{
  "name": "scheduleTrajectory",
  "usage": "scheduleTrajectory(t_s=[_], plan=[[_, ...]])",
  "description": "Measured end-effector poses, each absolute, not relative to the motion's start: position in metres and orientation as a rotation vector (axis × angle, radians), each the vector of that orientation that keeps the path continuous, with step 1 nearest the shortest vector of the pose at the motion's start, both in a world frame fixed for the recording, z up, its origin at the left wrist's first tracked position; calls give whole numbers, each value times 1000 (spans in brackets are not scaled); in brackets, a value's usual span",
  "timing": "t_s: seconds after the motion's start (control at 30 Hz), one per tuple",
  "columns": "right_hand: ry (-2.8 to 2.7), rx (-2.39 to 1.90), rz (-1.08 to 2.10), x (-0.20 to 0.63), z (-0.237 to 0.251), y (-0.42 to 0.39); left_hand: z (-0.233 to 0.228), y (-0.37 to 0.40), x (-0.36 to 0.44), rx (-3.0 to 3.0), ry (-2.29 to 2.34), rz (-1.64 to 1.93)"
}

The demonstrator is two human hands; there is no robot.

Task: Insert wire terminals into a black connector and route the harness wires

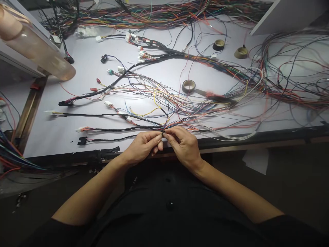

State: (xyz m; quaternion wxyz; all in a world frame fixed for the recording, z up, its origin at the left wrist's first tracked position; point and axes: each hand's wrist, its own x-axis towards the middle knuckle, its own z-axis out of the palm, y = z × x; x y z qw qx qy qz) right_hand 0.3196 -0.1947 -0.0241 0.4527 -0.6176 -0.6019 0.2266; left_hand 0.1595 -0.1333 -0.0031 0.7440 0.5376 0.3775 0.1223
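Close together at the table's front edge, my left hand (144, 145) and my right hand (185, 145) pinch a wire harness (128, 128) where its taped branches meet loose coloured wires. Thumb and forefinger are pressed together on each hand, and a small dark bit, perhaps tape, shows between the fingertips. Black-wrapped branches run left from my hands to a white connector (80, 129) and a black connector (82, 140). To the right the wires fan out unwrapped. The exact grip point is mostly hidden by my fingers.
A roll of black tape (189, 86) lies beyond my hands, with two more tape rolls (218, 44) farther back. A thick taped harness (164, 55) crosses the table (51, 137). Tangled wires (295, 68) fill the right side. A clear bottle (38, 48) leans at upper left.
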Motion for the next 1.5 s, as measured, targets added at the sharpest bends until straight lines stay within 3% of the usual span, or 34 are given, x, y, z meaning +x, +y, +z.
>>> scheduleTrajectory(t_s=[0.47, 1.1, 1.5], plan=[[-1513, -1520, 591, 328, -16, -195, -6, -127, 154, 869, 738, 326], [-1980, -1527, 260, 345, -19, -172, -5, -121, 154, 887, 654, 236], [-1914, -1506, 70, 341, -28, -178, -3, -121, 155, 875, 723, 225]])
